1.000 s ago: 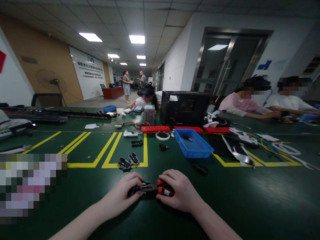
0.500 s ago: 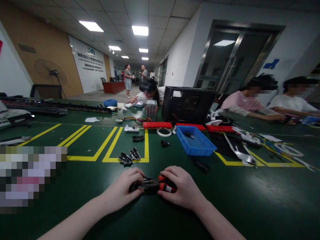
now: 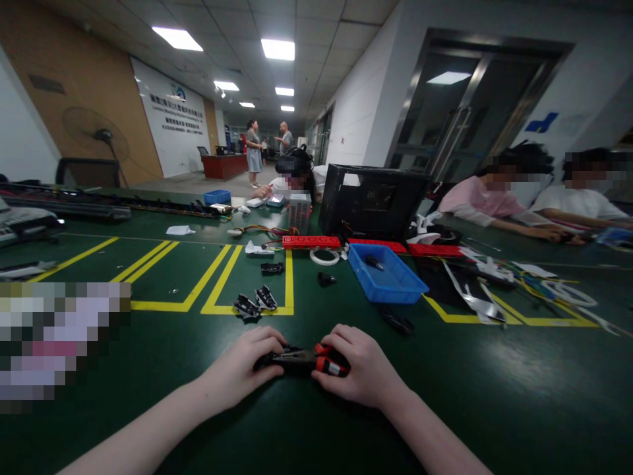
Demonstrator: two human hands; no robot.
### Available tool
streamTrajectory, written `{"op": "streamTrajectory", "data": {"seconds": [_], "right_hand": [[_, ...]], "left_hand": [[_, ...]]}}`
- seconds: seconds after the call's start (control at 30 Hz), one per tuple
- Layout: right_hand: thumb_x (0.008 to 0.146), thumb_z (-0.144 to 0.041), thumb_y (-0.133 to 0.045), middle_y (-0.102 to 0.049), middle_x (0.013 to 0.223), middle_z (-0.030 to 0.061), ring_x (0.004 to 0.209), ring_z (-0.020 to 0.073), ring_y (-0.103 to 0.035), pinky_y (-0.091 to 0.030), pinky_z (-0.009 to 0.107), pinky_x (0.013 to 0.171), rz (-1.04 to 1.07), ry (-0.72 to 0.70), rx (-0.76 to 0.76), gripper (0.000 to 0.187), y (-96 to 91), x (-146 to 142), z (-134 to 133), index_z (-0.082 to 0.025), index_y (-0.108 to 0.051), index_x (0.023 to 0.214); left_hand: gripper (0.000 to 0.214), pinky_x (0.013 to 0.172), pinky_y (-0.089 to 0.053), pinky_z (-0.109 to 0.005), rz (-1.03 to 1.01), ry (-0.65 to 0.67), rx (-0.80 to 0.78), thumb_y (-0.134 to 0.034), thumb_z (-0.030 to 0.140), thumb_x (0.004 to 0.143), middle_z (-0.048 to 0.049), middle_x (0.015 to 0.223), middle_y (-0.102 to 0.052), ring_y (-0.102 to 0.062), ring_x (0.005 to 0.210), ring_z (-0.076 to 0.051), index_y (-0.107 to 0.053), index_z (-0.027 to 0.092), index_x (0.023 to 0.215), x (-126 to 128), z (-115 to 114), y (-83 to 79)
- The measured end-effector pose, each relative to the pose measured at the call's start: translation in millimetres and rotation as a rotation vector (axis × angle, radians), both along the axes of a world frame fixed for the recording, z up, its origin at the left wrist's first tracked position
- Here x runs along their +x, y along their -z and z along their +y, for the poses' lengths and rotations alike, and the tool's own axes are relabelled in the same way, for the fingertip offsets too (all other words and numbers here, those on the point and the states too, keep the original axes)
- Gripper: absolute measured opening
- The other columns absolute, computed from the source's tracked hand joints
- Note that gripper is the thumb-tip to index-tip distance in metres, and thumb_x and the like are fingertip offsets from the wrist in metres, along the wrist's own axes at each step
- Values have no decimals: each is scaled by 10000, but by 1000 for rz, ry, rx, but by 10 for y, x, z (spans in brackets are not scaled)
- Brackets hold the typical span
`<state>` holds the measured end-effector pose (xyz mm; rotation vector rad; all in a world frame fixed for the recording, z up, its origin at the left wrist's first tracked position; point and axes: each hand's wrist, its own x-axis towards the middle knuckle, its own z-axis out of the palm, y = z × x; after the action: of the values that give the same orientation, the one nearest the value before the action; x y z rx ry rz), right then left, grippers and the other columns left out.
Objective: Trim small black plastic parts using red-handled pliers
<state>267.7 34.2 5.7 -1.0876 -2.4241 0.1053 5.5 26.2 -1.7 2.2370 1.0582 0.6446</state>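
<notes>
My right hand (image 3: 359, 363) is wrapped round the red-and-black handles of a pair of pliers (image 3: 301, 360), close above the green table. The dark jaws point left, at my left hand (image 3: 250, 359). That hand is closed on a small black part (image 3: 266, 359), mostly covered by the fingers. Whether the jaws grip this part I cannot tell. Beyond my hands lie two black-and-silver plastic pieces (image 3: 256, 302), and farther back a black block-shaped piece (image 3: 272, 268) and a short black cone-shaped piece (image 3: 326, 279).
A blue tray (image 3: 390, 290) with a black item inside stands ahead to the right, a dark elongated object (image 3: 397, 322) before it. Behind are red power strips (image 3: 311, 242), a black computer case (image 3: 373, 204) and cables. Other people sit across the table and at the right.
The plier handles are closer together, and the jaws look more closed. Both hands stay in nearly the same place. The view has tilted slightly.
</notes>
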Motion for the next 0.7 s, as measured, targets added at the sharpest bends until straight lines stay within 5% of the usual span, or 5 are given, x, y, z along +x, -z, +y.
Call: {"op": "streamTrajectory", "data": {"seconds": [0.7], "right_hand": [[732,-386,-755,-659,957,74,829,207,-600,-476,353,730,16,-54,33,356,-18,-17,2,-185,-634,1000]], "left_hand": [[190,953,-440,-421,56,44,31,-599,211,916,-54,1157,-596,-543,1074,-245,-639,248,1098,-16,-16,-72]]}}
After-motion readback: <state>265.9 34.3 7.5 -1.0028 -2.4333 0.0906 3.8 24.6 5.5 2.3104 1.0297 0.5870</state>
